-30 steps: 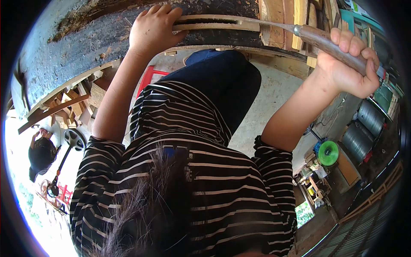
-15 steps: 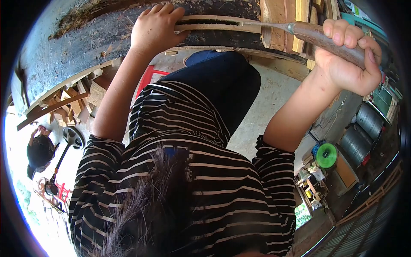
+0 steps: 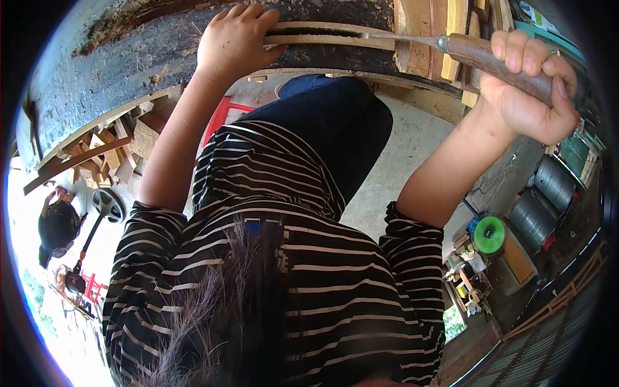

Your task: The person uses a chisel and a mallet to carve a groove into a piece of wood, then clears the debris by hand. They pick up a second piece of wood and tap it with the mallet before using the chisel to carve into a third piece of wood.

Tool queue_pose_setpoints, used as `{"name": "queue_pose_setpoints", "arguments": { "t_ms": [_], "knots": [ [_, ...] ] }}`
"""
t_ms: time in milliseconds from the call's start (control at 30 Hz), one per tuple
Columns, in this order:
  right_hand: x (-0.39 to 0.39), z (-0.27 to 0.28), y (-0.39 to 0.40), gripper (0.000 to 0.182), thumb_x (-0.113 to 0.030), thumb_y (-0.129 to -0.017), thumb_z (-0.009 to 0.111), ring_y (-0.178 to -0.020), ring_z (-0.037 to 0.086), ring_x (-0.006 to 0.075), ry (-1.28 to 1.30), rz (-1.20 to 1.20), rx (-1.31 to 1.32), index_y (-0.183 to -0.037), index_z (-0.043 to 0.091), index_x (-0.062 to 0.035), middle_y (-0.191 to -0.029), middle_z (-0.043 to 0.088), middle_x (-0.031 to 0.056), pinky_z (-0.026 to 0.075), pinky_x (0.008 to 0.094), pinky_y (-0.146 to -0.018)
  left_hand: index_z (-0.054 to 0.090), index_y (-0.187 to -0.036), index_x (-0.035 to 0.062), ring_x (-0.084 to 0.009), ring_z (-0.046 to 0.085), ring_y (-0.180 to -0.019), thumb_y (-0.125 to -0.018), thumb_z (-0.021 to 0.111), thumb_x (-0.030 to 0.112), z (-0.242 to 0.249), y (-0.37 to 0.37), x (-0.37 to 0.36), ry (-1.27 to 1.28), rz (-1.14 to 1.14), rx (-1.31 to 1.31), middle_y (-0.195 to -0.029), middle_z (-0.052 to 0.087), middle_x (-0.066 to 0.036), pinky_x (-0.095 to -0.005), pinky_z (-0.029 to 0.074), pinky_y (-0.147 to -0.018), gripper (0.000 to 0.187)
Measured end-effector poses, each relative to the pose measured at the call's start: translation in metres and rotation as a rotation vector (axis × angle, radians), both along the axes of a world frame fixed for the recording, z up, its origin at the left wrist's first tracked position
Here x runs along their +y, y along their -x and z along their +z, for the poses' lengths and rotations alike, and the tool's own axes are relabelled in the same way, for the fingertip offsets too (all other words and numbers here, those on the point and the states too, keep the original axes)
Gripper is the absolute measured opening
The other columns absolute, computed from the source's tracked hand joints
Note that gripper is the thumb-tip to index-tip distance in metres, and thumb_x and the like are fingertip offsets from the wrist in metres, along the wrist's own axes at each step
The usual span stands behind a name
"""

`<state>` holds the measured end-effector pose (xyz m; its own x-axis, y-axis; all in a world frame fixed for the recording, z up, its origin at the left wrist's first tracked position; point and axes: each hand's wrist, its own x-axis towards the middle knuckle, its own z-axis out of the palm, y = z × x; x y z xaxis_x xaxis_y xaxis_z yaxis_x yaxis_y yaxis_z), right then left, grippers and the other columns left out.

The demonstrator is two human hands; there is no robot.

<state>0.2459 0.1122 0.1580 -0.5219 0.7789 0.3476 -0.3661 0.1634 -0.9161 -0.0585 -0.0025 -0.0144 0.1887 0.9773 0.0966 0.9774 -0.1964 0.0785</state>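
My left hand [image 3: 233,42] lies over the left part of a narrow wooden piece [image 3: 316,40] on the dark bench, thumb on the near side and fingers across the far side. A long dark slot runs along this piece. My right hand [image 3: 529,90] is wrapped round the brown wooden handle of a tool [image 3: 487,57] with a metal ferrule and a thin metal shank. The shank points left, in line with the slot, and meets the piece's right end. The shape of the tool's tip cannot be made out.
The worn dark workbench [image 3: 122,71] spans the top. Wooden boards [image 3: 416,48] lie at its right end, beneath the tool. Wood offcuts [image 3: 103,151] are piled below the left side. Another person [image 3: 58,222] is at far left; metal cylinders [image 3: 536,211] stand at right.
My right hand and the tool have shifted slightly to the right. My left hand and the wooden piece stay in nearly the same place.
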Motion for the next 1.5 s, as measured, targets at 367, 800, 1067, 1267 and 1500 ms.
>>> {"name": "queue_pose_setpoints", "arguments": {
  "t_ms": [367,800,1067,1267,1500],
  "knots": [
    [0.008,-0.009,-0.010,0.033,-0.026,-0.079,0.039,-0.063,0.049,0.0221,-0.031,0.107,0.115,-0.089,0.063,-0.0052,-0.072,0.058,0.0105,0.040,0.0401,-0.061,0.062,-0.107,0.0183,-0.0212,0.063,-0.102,-0.078,0.070,0.049,-0.001,0.001,0.000,-0.005,-0.006,0.003,-0.102,0.064,-0.004,-0.0379,0.050,-0.091,0.043],
    [0.005,-0.008,-0.009,0.033,-0.027,-0.079,0.039,-0.063,0.048,0.0216,-0.043,0.102,0.117,-0.088,0.062,-0.0048,-0.070,0.056,0.0106,0.039,0.0392,-0.060,0.062,-0.106,0.0180,-0.0207,0.063,-0.103,-0.079,0.068,0.051,-0.003,0.002,0.000,0.000,-0.013,0.018,-0.103,0.064,-0.003,-0.0378,0.051,-0.090,0.043],
    [0.005,-0.013,-0.006,0.032,-0.029,-0.074,0.043,-0.063,0.049,0.0209,0.030,0.001,0.057,-0.083,0.067,-0.0104,-0.070,0.058,0.0071,0.038,0.0374,-0.063,0.062,-0.108,0.0189,-0.0213,0.063,-0.103,-0.080,0.068,0.051,-0.005,0.002,0.001,0.002,-0.017,0.007,-0.104,0.064,-0.004,-0.0383,0.051,-0.091,0.043],
    [-0.016,-0.042,0.047,0.024,-0.013,-0.080,0.042,-0.062,0.051,0.0274,-0.148,0.008,0.009,-0.091,0.057,0.0010,-0.071,0.056,0.0171,0.044,0.0426,-0.058,0.061,-0.106,0.0098,-0.0267,0.059,-0.103,-0.074,0.072,0.041,0.027,-0.005,0.013,0.226,0.004,-0.079,-0.101,0.062,-0.012,-0.0398,0.047,-0.088,0.046],
    [-0.012,-0.020,0.038,0.028,-0.016,-0.083,0.039,-0.066,0.053,0.0275,-0.115,0.058,0.014,-0.093,0.059,0.0012,-0.074,0.058,0.0188,0.044,0.0427,-0.061,0.060,-0.101,0.0108,-0.0263,0.055,-0.108,-0.076,0.069,0.047,0.023,-0.005,0.016,0.247,-0.008,-0.098,-0.103,0.060,-0.009,-0.0387,0.045,-0.091,0.045]
  ]
}}
